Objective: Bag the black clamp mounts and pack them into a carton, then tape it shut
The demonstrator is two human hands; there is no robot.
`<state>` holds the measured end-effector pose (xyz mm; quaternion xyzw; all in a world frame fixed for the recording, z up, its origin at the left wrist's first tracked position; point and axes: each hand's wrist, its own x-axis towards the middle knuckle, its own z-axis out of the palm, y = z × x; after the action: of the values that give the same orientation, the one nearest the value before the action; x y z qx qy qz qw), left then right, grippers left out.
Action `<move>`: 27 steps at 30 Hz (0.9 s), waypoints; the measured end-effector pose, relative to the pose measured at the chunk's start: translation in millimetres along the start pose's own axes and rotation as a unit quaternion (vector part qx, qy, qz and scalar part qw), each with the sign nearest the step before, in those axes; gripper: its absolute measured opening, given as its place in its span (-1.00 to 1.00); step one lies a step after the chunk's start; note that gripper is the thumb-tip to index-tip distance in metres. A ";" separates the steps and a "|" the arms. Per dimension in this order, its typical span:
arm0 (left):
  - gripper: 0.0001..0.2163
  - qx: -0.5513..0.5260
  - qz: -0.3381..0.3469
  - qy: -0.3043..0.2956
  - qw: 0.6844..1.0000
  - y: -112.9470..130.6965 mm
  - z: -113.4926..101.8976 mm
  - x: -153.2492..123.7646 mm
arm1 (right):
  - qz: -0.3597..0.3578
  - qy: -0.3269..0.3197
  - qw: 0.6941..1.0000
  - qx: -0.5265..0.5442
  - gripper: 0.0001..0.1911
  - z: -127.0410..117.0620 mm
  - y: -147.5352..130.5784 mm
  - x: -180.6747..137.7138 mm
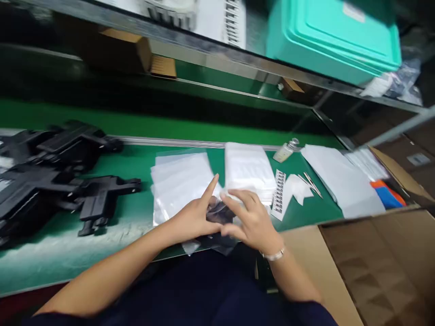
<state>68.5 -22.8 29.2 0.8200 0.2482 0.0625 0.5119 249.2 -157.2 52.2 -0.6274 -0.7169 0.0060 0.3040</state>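
At the near edge of the green table, a dark bagged part is gripped by the left hand at its 9 o'clock and the right hand at 3 o'clock. Bag stacks lie at 12 o'clock.

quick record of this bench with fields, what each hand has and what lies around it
surface: green bench mat
left hand: grips the small dark piece in clear plastic film, index finger stretched out
right hand: fingers laid on the same piece; grip unclear
behind hands: two stacks of clear plastic bags
left side: black moulded plastic parts
right side: open brown cardboard box, small glass bottle
shelf above: teal plastic bin
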 end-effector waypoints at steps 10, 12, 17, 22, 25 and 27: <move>-0.27 0.185 0.478 -0.082 0.855 47.6 78.2 27.0 | -0.041 0.027 0.997 0.060 -0.64 -36.0 18.9 -95.0; -0.27 0.175 0.472 -0.077 0.861 54.0 87.3 33.5 | 0.058 0.078 0.994 0.050 -0.62 -59.2 13.2 -136.9; -0.46 0.155 0.269 -0.049 0.949 47.3 81.3 45.9 | 0.364 0.463 0.804 -0.088 -0.70 -145.6 21.2 -257.5; -0.65 0.162 0.241 -0.109 0.951 41.1 89.6 53.3 | 0.579 0.458 0.592 -0.323 -0.64 -216.6 117.3 -305.8; -0.65 0.172 0.253 -0.119 0.945 36.8 91.9 56.5 | 0.623 0.418 0.570 -0.334 -0.66 -229.5 191.8 -303.2; -0.65 0.162 0.215 -0.113 0.956 29.4 86.0 56.1 | 0.640 0.397 0.570 -0.328 -0.64 -230.6 230.5 -300.5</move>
<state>158.0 -76.3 5.9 0.9278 0.0137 0.0371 0.3709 566.3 -465.6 21.5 -0.9186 0.1117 -0.2863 0.2485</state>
